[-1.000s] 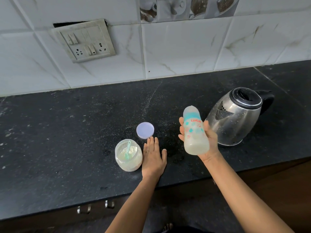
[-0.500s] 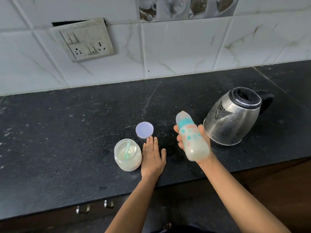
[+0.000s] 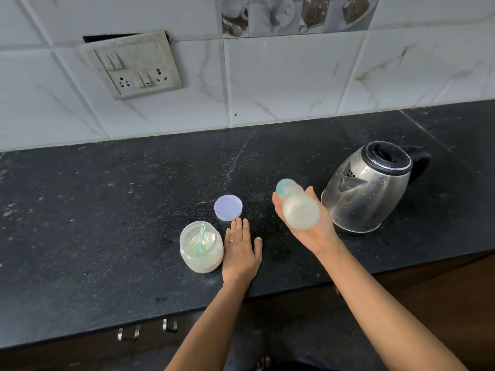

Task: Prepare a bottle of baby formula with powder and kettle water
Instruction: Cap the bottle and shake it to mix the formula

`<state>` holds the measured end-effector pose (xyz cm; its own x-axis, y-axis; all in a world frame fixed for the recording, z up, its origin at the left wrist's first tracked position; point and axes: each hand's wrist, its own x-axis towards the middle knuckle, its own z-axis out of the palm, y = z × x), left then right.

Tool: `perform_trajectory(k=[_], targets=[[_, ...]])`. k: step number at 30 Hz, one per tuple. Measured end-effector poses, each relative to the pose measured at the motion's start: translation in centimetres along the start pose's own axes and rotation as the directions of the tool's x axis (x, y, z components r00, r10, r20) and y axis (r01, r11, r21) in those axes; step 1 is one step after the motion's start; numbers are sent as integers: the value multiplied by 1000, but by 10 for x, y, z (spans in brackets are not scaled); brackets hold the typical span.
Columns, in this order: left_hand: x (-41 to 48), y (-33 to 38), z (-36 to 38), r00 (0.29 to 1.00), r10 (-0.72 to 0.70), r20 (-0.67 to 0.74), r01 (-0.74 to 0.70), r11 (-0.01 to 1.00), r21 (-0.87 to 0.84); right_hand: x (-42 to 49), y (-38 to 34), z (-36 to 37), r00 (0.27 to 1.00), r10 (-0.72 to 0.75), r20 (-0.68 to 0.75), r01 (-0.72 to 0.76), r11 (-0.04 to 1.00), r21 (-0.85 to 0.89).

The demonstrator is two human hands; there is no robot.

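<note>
My right hand (image 3: 314, 231) grips a baby bottle (image 3: 297, 207) above the counter, left of the kettle. The bottle is blurred, holds milky white liquid, and is tipped over so its base faces me and its teal collar points away. A steel kettle (image 3: 367, 188) with a black lid and handle stands to the right. My left hand (image 3: 241, 253) rests flat on the black counter (image 3: 107, 210), fingers straight. Just left of it stands an open clear jar of white powder (image 3: 201, 246) with a green scoop inside. The jar's lilac lid (image 3: 228, 207) lies beyond my fingertips.
A white tiled wall with a switch and socket panel (image 3: 134, 65) rises behind the counter. Dark cabinet fronts with metal handles (image 3: 128, 333) sit below the counter's front edge. A seam in the counter runs behind the kettle at the right.
The bottle has tipped from upright to nearly lying over, top pointing away, and dropped a little with my right hand. My left hand, the jar, lid and kettle stayed put.
</note>
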<state>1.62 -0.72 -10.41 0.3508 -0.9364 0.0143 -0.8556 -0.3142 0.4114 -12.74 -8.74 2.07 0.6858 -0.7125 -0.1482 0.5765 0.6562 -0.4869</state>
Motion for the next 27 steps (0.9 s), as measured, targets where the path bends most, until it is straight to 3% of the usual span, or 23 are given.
perform_trajectory(k=[3, 6, 8, 11, 14, 17, 20, 22, 24, 27], targets=[[0, 0, 0, 1000, -5, -6, 5, 1000, -14, -4, 10, -11, 997, 69, -34, -73, 986, -147], [-1, -1, 0, 1000, -6, -12, 6, 1000, -10, -1, 21, -23, 996, 8, -94, -16, 997, -81], [-1, 0, 0, 1000, -5, -8, 5, 1000, -10, -2, 22, -25, 997, 62, -41, -64, 997, -48], [0, 0, 0, 1000, -5, -8, 5, 1000, -19, -4, 20, -31, 995, 95, 27, -88, 977, -197], [-1, 0, 0, 1000, -6, -15, 6, 1000, -9, 0, 21, -34, 995, -15, -100, 4, 993, -117], [-1, 0, 0, 1000, -5, -13, 5, 1000, -12, -3, 19, -35, 994, 57, -95, -55, 998, 32], [0, 0, 0, 1000, -5, -12, 5, 1000, -12, -2, 20, -35, 995, 61, -74, -70, 991, -116], [-1, 0, 0, 1000, -6, -11, 5, 1000, -6, -1, 19, -35, 993, 4, -121, -17, 995, -102], [-1, 0, 0, 1000, -8, -9, 8, 1000, -7, -2, 15, -34, 998, 55, -41, -58, 994, -87], [0, -1, 1, 1000, -7, -6, 7, 1000, -12, -7, 8, -28, 980, 142, 141, -111, 972, -207]])
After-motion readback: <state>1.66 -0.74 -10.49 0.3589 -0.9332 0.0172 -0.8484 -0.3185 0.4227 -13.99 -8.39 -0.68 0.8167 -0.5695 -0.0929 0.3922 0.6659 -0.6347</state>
